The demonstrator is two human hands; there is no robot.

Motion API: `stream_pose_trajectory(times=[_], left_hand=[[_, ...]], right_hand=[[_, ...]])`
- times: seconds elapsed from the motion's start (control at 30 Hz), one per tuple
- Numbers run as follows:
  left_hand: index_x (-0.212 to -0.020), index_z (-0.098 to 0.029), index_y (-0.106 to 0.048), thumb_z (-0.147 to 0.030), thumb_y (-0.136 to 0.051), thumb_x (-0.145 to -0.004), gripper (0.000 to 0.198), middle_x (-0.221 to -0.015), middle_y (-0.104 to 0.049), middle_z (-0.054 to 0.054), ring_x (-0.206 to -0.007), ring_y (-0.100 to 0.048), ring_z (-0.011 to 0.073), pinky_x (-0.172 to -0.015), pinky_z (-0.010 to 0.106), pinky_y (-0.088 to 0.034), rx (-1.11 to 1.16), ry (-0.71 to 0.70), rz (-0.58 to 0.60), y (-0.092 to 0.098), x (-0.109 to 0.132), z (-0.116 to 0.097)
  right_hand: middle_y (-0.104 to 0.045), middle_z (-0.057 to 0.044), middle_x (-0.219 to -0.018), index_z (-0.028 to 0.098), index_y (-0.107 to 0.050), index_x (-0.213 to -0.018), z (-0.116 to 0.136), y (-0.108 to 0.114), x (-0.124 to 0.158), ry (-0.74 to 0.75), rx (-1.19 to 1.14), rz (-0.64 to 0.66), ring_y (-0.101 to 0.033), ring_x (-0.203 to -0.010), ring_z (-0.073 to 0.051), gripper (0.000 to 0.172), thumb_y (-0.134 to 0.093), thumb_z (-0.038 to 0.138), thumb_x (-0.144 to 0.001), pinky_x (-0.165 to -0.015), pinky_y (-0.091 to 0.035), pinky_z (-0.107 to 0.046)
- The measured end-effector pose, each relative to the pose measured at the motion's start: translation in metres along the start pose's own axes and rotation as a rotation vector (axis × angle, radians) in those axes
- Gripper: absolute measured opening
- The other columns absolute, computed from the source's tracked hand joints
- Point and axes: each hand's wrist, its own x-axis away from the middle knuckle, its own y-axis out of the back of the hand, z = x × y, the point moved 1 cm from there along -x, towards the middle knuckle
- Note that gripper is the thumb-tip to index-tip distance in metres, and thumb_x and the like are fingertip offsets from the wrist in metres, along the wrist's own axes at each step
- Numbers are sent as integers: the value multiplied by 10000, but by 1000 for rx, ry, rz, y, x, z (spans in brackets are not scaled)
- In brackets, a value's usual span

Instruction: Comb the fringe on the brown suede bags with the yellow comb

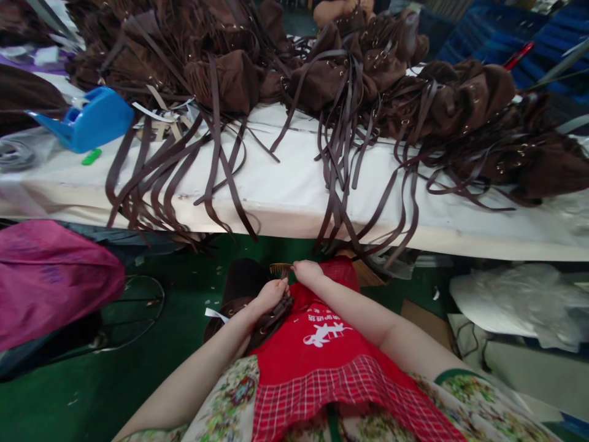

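Note:
In the head view, my right hand (307, 272) is closed on the end of a yellowish comb (278, 268), its teeth pointing down. My left hand (271, 296), also closed, pinches a small dark brown bunch (284, 276) that looks like fringe, just below the comb. A dark brown suede-like bag (276, 318) lies on my lap under the left hand, partly hidden by my forearm. From its left side sticks a white tag (216, 315). Beneath my arms is a red apron (317, 337) with a white print.
Ahead, a white-covered table (289, 184) bears several brown bags (221, 80), their long straps (338, 184) hanging over the front edge. A blue tape dispenser (99, 120) and a green piece (91, 157) are at left. A pink-covered stool (59, 276) stands left; another person's hands (340, 9) show beyond the table.

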Motion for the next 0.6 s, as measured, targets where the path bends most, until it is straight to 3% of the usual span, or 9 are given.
stream_pose_trajectory(times=[0.1,0.2,0.33,0.43,0.6], left_hand=[[-475,-221,-426,-513,-368,-819,454,-478,-493,12,-478,-426,153,-537,280,-339,-59,-15,29,-6,7,-10],[-502,-212,-457,-517,-359,-840,466,-518,-522,20,-523,-464,161,-595,287,-362,-119,-103,86,-12,24,-25],[-560,-202,-467,-570,-377,-834,467,-571,-520,17,-557,-459,155,-609,283,-370,-22,-178,107,-4,35,-32],[-612,-181,-492,-603,-440,-805,467,-645,-536,23,-618,-462,149,-657,278,-388,154,-155,117,10,33,-30],[-639,-158,-516,-584,-556,-758,445,-707,-573,40,-671,-487,149,-699,282,-408,384,-96,117,22,29,-28]], right_hand=[[-662,-96,-1061,151,-624,-1060,-11,5,-5,-77,-52,55,-624,-979,-200,303,-438,365,-951,-828,-497,-347],[-639,-87,-1076,125,-605,-1068,-39,16,-4,-188,-102,82,-618,-957,-196,315,-531,386,-909,-849,-502,-409],[-640,-128,-1093,105,-615,-1069,-66,34,-4,-218,-153,38,-614,-985,-214,345,-491,393,-926,-869,-479,-397],[-666,-158,-1059,106,-650,-1002,-60,47,-3,-121,-180,-25,-621,-985,-216,375,-391,375,-962,-828,-456,-307],[-706,-40,-880,171,-597,-967,-28,49,36,110,-245,-128,-646,-819,-123,443,-209,380,-1004,-732,-424,-199]])
